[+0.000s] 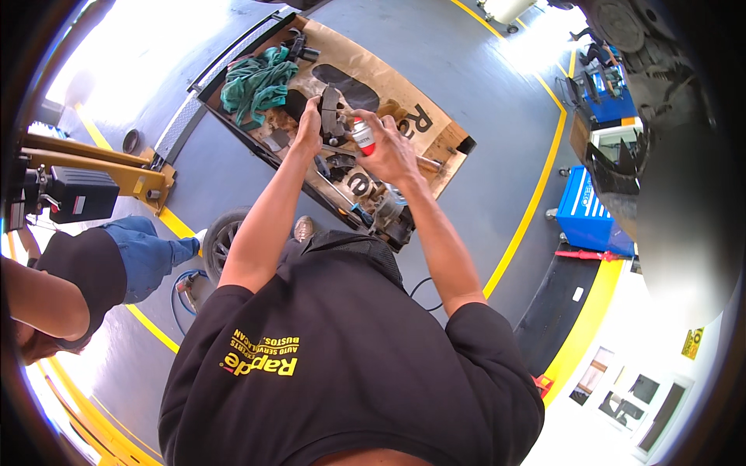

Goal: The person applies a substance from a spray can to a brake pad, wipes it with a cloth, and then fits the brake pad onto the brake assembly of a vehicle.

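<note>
Over the workbench, my left hand [309, 128] is closed on a dark grey, slightly curved brake pad [330, 109], held upright by its edge. My right hand [391, 152] wraps round a red and white spray can [362, 133], its top tilted toward the pad. A small gap separates can and pad. Beneath both hands, brown paper [350, 58] covers part of the bench top. A crumpled green cloth [260, 84] lies at the far left of the bench. Dark metal parts [342, 163] and a blue-handled tool [360, 213] rest nearer to me.
A wheel [224, 245] stands on the floor at my left, near a yellow lift arm [132, 182]. Another person [85, 272] is beyond it. A blue tool cabinet [583, 208] stands on the right, and dark vehicle parts [622, 31] hang at upper right.
</note>
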### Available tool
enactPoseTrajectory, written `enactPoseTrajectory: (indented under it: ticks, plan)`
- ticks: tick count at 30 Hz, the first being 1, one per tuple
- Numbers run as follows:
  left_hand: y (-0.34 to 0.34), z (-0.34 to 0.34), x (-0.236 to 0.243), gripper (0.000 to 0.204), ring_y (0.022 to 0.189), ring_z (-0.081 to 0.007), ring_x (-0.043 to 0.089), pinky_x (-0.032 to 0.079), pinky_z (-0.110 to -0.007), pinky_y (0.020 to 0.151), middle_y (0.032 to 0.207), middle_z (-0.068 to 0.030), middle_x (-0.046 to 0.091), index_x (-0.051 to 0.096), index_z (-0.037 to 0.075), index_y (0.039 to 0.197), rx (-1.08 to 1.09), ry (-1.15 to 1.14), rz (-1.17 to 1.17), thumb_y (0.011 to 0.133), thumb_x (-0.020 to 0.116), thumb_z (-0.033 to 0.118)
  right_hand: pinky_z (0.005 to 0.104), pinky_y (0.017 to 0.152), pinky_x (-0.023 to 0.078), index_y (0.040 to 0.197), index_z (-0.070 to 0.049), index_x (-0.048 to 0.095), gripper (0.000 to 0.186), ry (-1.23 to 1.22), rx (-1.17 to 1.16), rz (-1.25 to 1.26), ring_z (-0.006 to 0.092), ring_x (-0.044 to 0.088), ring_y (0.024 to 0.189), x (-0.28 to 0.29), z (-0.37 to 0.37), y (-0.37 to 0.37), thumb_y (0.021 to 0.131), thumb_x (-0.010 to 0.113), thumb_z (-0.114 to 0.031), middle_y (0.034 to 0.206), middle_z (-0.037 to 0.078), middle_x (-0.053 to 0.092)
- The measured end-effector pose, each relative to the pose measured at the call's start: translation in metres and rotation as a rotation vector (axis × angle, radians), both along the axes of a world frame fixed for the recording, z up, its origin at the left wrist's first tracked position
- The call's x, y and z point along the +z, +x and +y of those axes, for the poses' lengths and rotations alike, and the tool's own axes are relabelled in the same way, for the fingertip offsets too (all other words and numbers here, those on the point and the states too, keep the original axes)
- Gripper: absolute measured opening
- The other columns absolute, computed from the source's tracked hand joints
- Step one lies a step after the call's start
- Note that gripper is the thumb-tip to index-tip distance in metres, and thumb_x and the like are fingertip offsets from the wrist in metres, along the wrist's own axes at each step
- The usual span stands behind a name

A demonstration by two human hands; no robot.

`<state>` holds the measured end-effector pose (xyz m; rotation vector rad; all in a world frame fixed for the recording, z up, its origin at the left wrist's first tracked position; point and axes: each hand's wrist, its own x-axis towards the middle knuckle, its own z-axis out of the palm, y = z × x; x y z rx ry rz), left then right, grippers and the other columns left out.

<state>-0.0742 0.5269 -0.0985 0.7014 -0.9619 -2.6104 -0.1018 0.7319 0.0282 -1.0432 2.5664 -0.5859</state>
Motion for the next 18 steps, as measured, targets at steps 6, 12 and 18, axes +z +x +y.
enactPoseTrajectory:
  ticks: [6,12,18]
  plan:
    - [-0.040,0.022,-0.032,0.053,0.083,-0.0199,0.069,0.058,-0.039,0.071,0.094,-0.0071,0.073,0.071,0.008,0.112,0.015,-0.135,-0.203,0.111,0.042,0.052,0.0570,0.088,0.055,0.145,-0.031,0.046,0.080,-0.148,-0.170,0.114,0.0460,0.069,0.107,-0.030,-0.006,0.010,0.076,0.083,-0.017,0.121,0.016,0.057]
    - [-0.062,0.029,-0.054,0.058,0.096,-0.0251,0.068,0.057,-0.045,0.087,0.112,-0.0122,0.071,0.069,0.005,0.124,-0.033,-0.141,-0.242,0.111,0.043,0.055,0.0551,0.091,0.055,0.143,-0.028,0.046,0.080,-0.152,-0.192,0.088,0.0435,0.068,0.111,-0.016,0.004,0.013,0.073,0.084,-0.019,0.124,0.016,0.058]
    - [-0.067,0.039,-0.046,0.060,0.100,-0.0282,0.069,0.058,-0.045,0.087,0.122,-0.0146,0.070,0.067,0.004,0.130,-0.073,-0.146,-0.208,0.110,0.043,0.056,0.0518,0.090,0.056,0.141,-0.025,0.047,0.078,-0.207,-0.234,0.095,0.0387,0.069,0.112,-0.006,0.008,-0.004,0.072,0.083,-0.020,0.124,0.014,0.061]
